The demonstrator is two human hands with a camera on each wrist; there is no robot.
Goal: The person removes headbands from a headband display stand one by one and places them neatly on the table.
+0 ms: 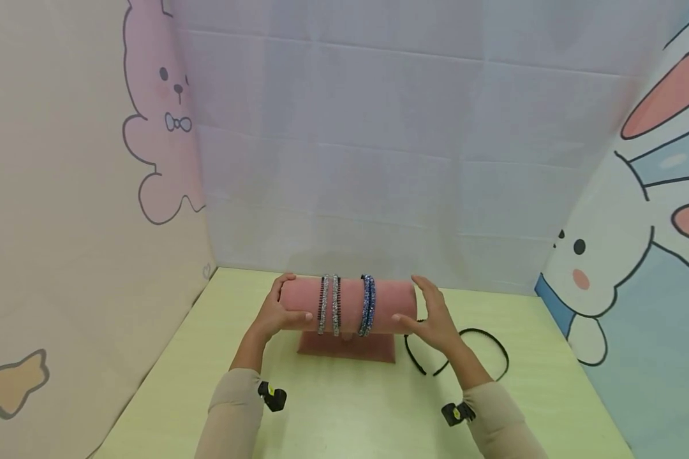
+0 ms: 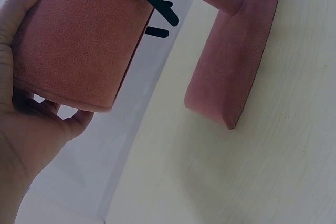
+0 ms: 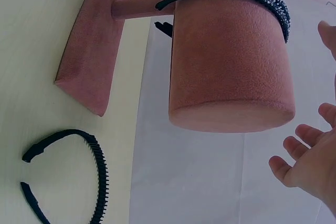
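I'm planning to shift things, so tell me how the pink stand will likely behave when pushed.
The pink stand could tip if pushed high, since its wide cylinder sits on one slim post. Rolling seems unlikely, given the slab-like base. Its suede-like covering probably won't be slippery.

Cartoon rabbit (image 1: 608, 268), pale backdrop (image 1: 350, 159), yellowish table (image 1: 350, 414)

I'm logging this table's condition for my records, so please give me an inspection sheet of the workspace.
Surface: pale yellow-green tabletop
Job's things: pink display stand, with silver headbands and blue headbands around its roll
Clutter: loose dark headband to the stand's right; exact count of loose bands unclear
Left hand: grips the roll's left end
Right hand: open at the right end
Cables: nothing seen
Surroundings: white backdrop, bear drawing left, rabbit drawing right
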